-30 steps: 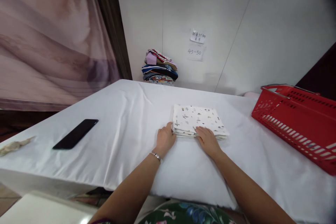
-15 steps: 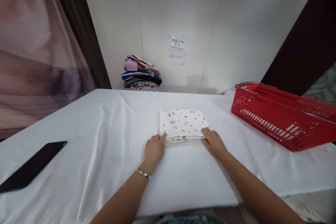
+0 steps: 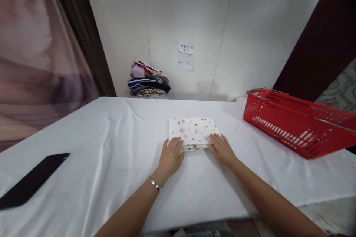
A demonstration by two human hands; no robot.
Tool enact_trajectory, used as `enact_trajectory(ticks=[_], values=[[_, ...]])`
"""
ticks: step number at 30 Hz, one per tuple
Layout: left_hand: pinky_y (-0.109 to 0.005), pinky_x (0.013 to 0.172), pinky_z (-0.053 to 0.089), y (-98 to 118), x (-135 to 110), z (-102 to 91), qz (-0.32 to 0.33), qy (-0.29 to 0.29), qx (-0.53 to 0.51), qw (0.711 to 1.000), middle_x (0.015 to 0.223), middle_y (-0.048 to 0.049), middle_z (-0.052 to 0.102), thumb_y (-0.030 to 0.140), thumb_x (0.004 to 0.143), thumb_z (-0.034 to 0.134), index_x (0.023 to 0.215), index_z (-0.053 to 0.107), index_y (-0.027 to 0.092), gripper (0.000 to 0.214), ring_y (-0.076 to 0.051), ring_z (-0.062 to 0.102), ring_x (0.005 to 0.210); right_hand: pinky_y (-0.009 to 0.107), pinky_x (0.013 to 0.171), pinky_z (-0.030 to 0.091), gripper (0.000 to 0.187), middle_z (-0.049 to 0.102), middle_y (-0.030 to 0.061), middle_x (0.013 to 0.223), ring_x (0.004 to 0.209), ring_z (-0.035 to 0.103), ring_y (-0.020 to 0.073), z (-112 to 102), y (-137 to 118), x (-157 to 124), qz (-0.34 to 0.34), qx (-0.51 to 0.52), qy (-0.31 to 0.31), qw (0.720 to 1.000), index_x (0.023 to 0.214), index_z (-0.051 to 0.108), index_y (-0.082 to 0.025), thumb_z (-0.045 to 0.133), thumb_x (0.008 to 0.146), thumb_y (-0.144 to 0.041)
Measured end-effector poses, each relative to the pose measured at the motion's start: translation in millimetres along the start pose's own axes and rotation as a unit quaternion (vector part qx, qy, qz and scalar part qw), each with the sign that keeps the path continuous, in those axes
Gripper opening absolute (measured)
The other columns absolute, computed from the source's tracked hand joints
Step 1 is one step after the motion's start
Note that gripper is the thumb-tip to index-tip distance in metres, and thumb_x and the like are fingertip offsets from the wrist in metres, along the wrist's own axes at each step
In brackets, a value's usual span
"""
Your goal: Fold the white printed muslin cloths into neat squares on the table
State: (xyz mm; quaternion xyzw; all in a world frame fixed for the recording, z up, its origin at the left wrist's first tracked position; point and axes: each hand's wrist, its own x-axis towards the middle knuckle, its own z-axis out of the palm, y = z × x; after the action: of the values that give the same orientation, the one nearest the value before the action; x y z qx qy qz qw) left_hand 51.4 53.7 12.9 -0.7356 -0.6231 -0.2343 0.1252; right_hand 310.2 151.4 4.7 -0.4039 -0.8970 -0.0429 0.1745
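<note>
A folded white cloth [image 3: 194, 129] with small scattered prints of leaves and starfish-like shapes lies in front of me, its layered edge facing me. My left hand [image 3: 171, 155] rests at its near left corner, fingers stretched over the top and thumb beside the front edge. On the near right corner lies my right hand [image 3: 222, 150], its fingers spread on the upper layer and its thumb low by the front edge. Both hands look open and touch the cloth. The left wrist wears a silver bracelet [image 3: 154, 184].
White fabric covers the table [image 3: 125, 148]. A red perforated basket [image 3: 292, 122] stands at the right. Far left lies a dark flat phone-like slab [image 3: 30, 179]. A pile of folded clothes [image 3: 149, 81] sits by the back wall, below and left of a paper sign [image 3: 185, 63].
Both hands have slid inward along the near edge, and their fingers now reach further onto the cloth. The cloth looks unmoved; the camera view has shifted slightly.
</note>
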Motion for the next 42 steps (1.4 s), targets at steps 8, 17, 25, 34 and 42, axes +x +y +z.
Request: enact_trajectory(ticks=[8,17,25,34,42], values=[[-0.035,0.082,0.04,-3,29,1.5,0.001,-0.08,-0.041,0.996,0.095,-0.0048,0.063,0.019,0.085,0.048,0.097,0.063,0.02,0.018,-0.02,0.054,0.092,0.044,0.1,0.033,0.032,0.061,0.0067,0.118,0.111,0.053,0.02,0,-11,19,-0.004,0.095,-0.008,0.995,0.115,0.057,-0.022,0.037,0.09,-0.023],[-0.033,0.083,0.039,-11,24,11.8,-0.037,-0.016,-0.163,0.986,0.093,-0.0021,0.062,0.023,0.087,0.046,0.092,0.066,0.024,0.021,-0.016,0.053,0.091,0.042,0.098,0.038,0.033,0.063,0.0051,0.115,0.111,0.054,0.0208,16,-2,11,0.029,0.177,0.095,0.979,0.113,0.061,-0.025,0.036,0.092,-0.028],[-0.033,0.081,0.04,-14,21,8.7,0.033,-0.04,-0.151,0.987,0.092,-0.0034,0.061,0.018,0.086,0.045,0.092,0.065,0.022,0.022,-0.018,0.051,0.091,0.042,0.096,0.04,0.031,0.061,0.0066,0.117,0.113,0.053,0.0212,14,5,6,-0.019,0.155,0.072,0.985,0.117,0.057,-0.024,0.039,0.091,-0.03],[-0.035,0.079,0.041,-14,19,6.7,0.033,-0.046,-0.158,0.986,0.09,-0.0043,0.06,0.017,0.087,0.04,0.091,0.063,0.022,0.024,-0.018,0.051,0.088,0.043,0.097,0.04,0.028,0.065,0.0052,0.111,0.11,0.055,0.0202,17,6,5,-0.03,0.153,0.118,0.981,0.107,0.061,-0.026,0.038,0.091,-0.022],[-0.04,0.087,0.039,-13,14,5.9,0.04,-0.073,-0.132,0.988,0.106,-0.0048,0.057,0.022,0.078,0.058,0.108,0.056,0.024,0.031,-0.022,0.049,0.1,0.048,0.102,0.034,0.04,0.057,0.0072,0.124,0.118,0.049,0.0233,9,8,-2,-0.058,0.121,0.048,0.99,0.12,0.054,-0.026,0.046,0.082,-0.017]])
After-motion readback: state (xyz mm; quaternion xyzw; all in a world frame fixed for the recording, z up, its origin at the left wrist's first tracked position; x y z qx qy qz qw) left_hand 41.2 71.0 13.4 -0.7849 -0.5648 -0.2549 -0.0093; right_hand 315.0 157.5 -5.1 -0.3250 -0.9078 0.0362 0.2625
